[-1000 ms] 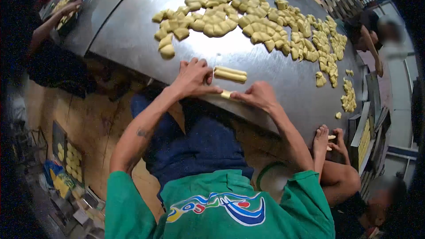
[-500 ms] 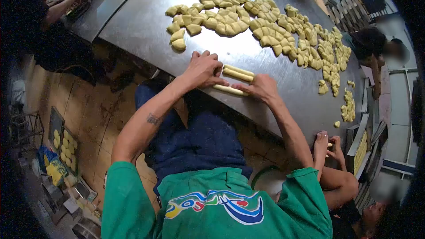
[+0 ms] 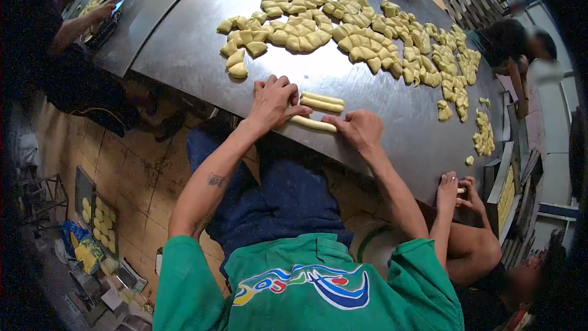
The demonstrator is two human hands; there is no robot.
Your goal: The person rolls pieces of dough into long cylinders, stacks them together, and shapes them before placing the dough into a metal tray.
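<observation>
Left hand [image 3: 274,103]: palm down on the counter [image 3: 184,43], fingers spread and slightly curled, thumb tip touching the left end of the dough rope [image 3: 313,124]. Nothing is pinched.
Right hand [image 3: 361,130]: palm down, fingers loosely together, fingertips on the rope's right end. It presses rather than grips.
Dough rope: lies flat on the steel between the two hands, near the counter's front edge, running from thumb to fingertips.
Finished ropes [image 3: 322,102]: two, side by side and touching, just beyond the rope in hand, beside the left hand's fingers.
Dough pieces [image 3: 343,30]: many cut yellow lumps spread well beyond both hands, across the far half of the counter.
Handling, judged: soft and light; its smooth round shape suggests it yields to light pressure. Likely to stretch, sag or tear if lifted by one end. Surface looks matte, not wet; some tack against skin is probable, and it seems to roll freely on the steel.
Hold, judged: best worked under flat palms or fingers, pressure spread along the length. For lifting, support both ends or the middle from below; no hard pinching, which would dent it.
Others: a second person's hands [image 3: 456,190] rest at the counter edge, right of the right hand, well apart.
</observation>
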